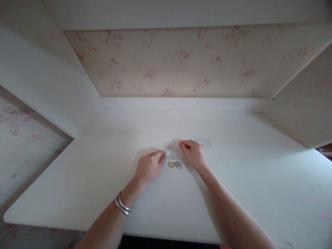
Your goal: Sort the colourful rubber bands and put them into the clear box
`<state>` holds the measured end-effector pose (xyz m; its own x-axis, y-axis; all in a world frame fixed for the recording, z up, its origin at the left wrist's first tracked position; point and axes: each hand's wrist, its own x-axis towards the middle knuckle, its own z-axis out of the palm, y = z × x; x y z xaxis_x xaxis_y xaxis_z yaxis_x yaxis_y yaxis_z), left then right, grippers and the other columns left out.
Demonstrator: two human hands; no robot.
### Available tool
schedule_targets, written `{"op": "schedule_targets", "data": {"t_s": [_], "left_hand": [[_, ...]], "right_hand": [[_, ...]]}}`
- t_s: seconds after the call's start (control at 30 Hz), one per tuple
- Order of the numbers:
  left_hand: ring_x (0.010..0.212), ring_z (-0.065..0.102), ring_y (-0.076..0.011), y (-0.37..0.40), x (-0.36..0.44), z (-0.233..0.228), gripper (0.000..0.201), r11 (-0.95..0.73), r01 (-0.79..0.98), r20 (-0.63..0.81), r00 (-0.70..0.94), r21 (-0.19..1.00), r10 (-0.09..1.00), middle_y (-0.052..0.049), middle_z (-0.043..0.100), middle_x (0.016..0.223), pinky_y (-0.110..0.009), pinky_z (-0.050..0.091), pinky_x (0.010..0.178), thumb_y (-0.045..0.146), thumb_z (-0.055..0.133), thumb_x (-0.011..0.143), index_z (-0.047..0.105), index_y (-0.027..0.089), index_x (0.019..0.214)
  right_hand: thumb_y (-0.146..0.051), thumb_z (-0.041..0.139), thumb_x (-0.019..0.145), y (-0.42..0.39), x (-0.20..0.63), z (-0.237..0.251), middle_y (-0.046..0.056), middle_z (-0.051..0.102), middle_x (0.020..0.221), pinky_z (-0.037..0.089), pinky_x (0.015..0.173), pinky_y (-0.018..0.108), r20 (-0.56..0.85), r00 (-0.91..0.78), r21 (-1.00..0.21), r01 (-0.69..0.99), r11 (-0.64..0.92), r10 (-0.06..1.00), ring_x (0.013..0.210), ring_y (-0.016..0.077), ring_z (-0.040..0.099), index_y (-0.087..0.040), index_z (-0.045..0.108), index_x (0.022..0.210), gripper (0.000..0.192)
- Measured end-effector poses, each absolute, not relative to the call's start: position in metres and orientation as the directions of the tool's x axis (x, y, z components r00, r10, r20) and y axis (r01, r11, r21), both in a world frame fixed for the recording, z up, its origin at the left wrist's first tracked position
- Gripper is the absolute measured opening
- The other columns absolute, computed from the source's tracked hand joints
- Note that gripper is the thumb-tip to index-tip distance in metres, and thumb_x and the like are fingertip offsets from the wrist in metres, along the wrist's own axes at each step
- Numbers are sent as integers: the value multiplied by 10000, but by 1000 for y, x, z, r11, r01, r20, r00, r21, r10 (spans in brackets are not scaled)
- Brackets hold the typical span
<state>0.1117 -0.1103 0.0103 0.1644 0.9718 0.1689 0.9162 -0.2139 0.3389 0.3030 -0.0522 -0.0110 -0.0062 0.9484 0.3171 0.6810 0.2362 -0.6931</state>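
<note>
While my left hand [149,166] braces the clear box [171,150] with curled fingers, right hand [194,154] pinches something small and red above it; rings [174,164] lie just below my fingertips.

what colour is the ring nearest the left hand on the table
Gold or yellow: the ring lies just right of the left hand, seen in the head view.

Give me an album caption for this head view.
Two hands, left hand and right hand, at a small clear box beside rings.

small clear box [171,149] on desk [103,193], rings [174,164] before it, lid [204,142] to its right
</note>
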Motion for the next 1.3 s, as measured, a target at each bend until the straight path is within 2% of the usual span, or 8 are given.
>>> {"op": "schedule_targets", "data": {"t_s": [0.17,0.3,0.47,0.63,0.83,1.13,1.3], "left_hand": [[709,631,-150,-111,112,11,280,-234,910,163,189,342,969,-7,711,829,-248,351,622,323,374,940,647,264,914],[686,620,-149,-111,112,12,286,-241,907,149,200,345,968,-13,710,827,-249,362,623,324,377,940,653,261,907],[723,630,-148,-114,115,14,288,-312,884,136,281,349,950,-23,716,853,-246,393,654,321,388,942,667,254,919],[815,660,-167,-120,130,19,311,-412,836,147,385,363,911,-28,725,908,-258,436,707,351,380,950,678,267,975],[798,671,-195,-123,167,22,297,-494,827,36,504,268,863,-37,727,902,-287,472,690,360,405,935,683,266,985],[767,671,-236,-116,192,24,334,-483,863,-51,494,151,868,-107,711,842,-331,478,674,288,363,934,687,213,900],[752,671,-245,-111,195,25,294,-456,878,-83,470,144,879,-116,708,810,-331,470,664,245,398,906,689,211,906]], "right_hand": [[-333,516,816,-50,301,-11,32,695,759,410,652,263,288,-14,-687,693,217,958,676,152,597,-216,742,800,255],[-374,523,804,-49,309,-11,49,714,814,433,687,277,277,126,-782,606,148,952,708,165,612,-200,745,829,283],[-434,552,764,-53,324,-11,46,700,737,420,632,279,142,275,-876,482,-8,951,653,172,597,-179,747,860,335],[-456,538,781,-60,332,-10,26,677,696,382,580,262,100,245,-893,449,-22,964,606,151,557,-189,743,875,350],[-429,526,784,-57,333,-13,22,680,711,375,581,252,103,182,-900,436,13,978,607,142,545,-192,741,863,330],[-414,532,782,-57,335,-13,1,642,633,368,563,247,132,161,-908,416,54,978,572,134,529,-197,738,832,304],[-406,532,781,-57,335,-13,5,652,649,373,569,246,143,143,-906,416,72,979,578,130,532,-193,738,840,301]]}}
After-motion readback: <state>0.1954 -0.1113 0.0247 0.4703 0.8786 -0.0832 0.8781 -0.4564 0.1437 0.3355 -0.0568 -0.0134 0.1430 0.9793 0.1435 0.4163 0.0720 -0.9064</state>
